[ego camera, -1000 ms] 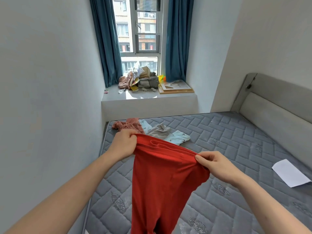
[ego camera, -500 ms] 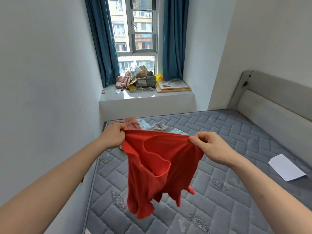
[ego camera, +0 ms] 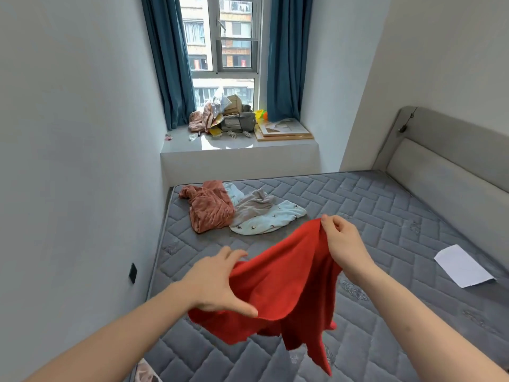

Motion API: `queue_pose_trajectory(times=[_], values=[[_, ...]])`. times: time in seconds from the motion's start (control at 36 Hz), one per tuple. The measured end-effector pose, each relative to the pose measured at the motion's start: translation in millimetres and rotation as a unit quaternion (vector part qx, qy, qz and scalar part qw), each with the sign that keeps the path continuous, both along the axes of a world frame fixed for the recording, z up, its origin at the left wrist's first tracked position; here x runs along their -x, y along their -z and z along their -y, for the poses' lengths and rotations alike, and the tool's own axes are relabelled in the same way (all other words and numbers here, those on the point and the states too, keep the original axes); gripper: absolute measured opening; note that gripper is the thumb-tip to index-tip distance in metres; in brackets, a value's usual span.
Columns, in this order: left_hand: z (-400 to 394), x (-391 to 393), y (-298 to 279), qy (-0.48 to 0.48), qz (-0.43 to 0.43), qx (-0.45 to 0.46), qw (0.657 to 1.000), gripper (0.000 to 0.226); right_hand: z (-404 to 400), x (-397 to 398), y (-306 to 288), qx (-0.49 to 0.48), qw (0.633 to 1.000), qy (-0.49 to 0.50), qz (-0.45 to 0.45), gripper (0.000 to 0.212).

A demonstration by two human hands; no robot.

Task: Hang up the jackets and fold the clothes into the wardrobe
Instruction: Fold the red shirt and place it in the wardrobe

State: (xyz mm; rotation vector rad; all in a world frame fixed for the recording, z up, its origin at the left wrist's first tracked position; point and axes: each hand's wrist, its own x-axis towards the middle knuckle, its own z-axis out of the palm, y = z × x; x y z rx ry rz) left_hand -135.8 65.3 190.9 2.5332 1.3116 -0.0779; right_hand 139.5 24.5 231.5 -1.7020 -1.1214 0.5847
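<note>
My left hand [ego camera: 217, 282] has loosened, fingers spread over the red garment [ego camera: 286, 282]; my right hand [ego camera: 341, 238] still pinches its edge. It now sags toward the bed [ego camera: 385, 216], ready for folding.

No readable text, labels, brands or numbers anywhere in view.
</note>
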Motion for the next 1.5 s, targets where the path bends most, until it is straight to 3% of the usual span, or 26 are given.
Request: queue_pose_trajectory(times=[0.06,0.14,0.22,0.33,0.42,0.44,0.5,0.58,0.64,0.69,0.78,0.89,0.97,1.08,1.19,1.36,1.5], values=[[10,-14,16,0.018,-0.01,0.01,1.0,0.146,-3,11,-1,-0.003,1.0,-0.025,-0.008,0.04],[26,-47,29,-0.027,0.125,0.107,0.986,0.14,-7,29,-7,-0.003,0.997,-0.073,-0.006,0.037],[32,-81,41,-0.11,0.264,0.189,0.939,0.104,-11,38,-13,0.012,0.993,-0.116,0.001,0.037],[16,-87,58,-0.109,0.27,0.158,0.944,0.024,-9,33,-16,0.028,0.987,-0.16,-0.012,0.041],[1,-73,71,-0.081,0.298,0.179,0.934,0.014,-2,22,-15,0.039,0.979,-0.196,-0.031,0.039],[-2,-70,73,-0.08,0.307,0.181,0.931,0.021,2,18,-15,0.044,0.976,-0.21,-0.04,0.038],[-6,-68,69,-0.07,0.33,0.192,0.922,0.058,8,13,-15,0.061,0.967,-0.239,-0.059,0.036],[-6,-85,52,0.026,0.378,0.206,0.902,0.109,16,14,-18,0.086,0.954,-0.274,-0.087,0.029],[-8,-101,44,0.1,0.396,0.218,0.887,0.105,19,14,-20,0.095,0.946,-0.294,-0.104,0.021],[-14,-110,41,0.132,0.367,0.217,0.895,0.075,22,10,-24,0.095,0.942,-0.307,-0.096,0.011],[-28,-103,48,0.105,0.229,0.14,0.958,0.033,25,-7,-28,0.105,0.942,-0.312,-0.068,0.014],[-36,-73,77,0.039,0.152,0.105,0.982,0.006,28,-40,-16,0.147,0.946,-0.285,0.042,0.027],[-43,-50,98,0.033,0.118,0.082,0.989,0.004,31,-57,3,0.173,0.944,-0.27,0.078,0.021],[-43,-38,102,0.008,0.187,0.058,0.981,0.008,29,-66,29,0.184,0.94,-0.264,0.108,0.01],[-49,-31,94,0.019,0.197,0.038,0.979,0.025,19,-79,38,0.158,0.95,-0.239,0.121,0.005],[-60,-19,108,-0.074,0.144,0.096,0.982,0.021,-9,-105,61,0.153,0.951,-0.209,0.171,0.009],[-57,-8,123,-0.089,0.064,0.101,0.989,0.01,-35,-126,90,0.193,0.933,-0.201,0.227,0.038]])
